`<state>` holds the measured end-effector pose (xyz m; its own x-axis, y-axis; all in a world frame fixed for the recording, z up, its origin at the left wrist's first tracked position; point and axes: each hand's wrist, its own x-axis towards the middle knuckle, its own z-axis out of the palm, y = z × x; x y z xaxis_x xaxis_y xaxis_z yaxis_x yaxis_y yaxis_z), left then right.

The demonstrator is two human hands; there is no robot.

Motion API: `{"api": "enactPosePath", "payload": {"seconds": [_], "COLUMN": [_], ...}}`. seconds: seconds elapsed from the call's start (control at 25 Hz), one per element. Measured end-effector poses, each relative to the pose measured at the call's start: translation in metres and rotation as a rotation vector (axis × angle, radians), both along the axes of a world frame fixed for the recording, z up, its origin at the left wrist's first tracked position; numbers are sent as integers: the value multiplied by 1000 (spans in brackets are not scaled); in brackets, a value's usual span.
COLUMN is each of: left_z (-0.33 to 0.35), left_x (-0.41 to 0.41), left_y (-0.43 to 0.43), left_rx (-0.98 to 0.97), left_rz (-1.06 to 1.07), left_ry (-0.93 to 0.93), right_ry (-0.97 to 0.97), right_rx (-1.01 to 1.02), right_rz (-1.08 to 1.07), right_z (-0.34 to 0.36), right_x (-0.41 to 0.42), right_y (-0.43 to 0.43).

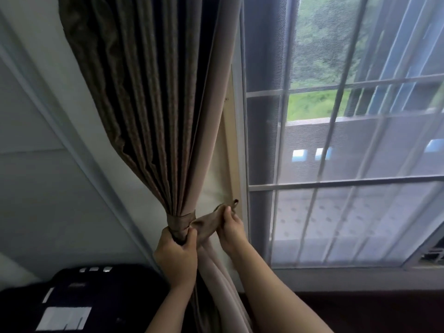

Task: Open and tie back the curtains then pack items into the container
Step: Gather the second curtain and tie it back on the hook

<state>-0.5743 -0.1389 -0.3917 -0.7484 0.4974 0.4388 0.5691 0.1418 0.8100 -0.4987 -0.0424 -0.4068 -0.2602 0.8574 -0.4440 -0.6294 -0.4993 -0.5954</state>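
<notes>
A brown pleated curtain (153,97) with a pale lining hangs left of the window, gathered into a tight bunch low down. A brown fabric tieback (206,224) wraps round the bunch and stretches right toward a small hook (236,202) on the window frame. My left hand (176,255) grips the gathered curtain just below the band. My right hand (230,230) pinches the tieback's free end close to the hook; its loop end pokes up beside the hook.
The window (341,140) with white bars and a mesh screen fills the right side. A pale wall (43,152) lies to the left. A dark object with white labels (79,301) sits at the lower left. A dark surface (372,311) runs below the sill.
</notes>
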Motion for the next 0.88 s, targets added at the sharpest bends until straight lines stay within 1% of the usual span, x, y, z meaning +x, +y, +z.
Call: {"api": "enactPosePath", "payload": {"seconds": [0.2, 0.44, 0.6, 0.72, 0.8, 0.88], "left_z": [8, 15, 16, 16, 14, 14], "left_x": [-24, -44, -54, -59, -62, -63], "left_y": [5, 15, 21, 24, 26, 27], "left_rx": [11, 13, -2, -19, -30, -32], "left_rz": [29, 51, 47, 62, 56, 58], "left_ry": [-16, 88, 101, 98, 103, 105], "right_ry": [-30, -99, -118, -208, -264, -343], "right_rx": [15, 83, 90, 126, 215, 378], "right_rz": [80, 13, 31, 69, 60, 72], "right_z": [15, 9, 5, 4, 0, -1], "right_x": [-32, -51, -56, -55, -53, -52], "right_y": [17, 34, 44, 43, 40, 40]}}
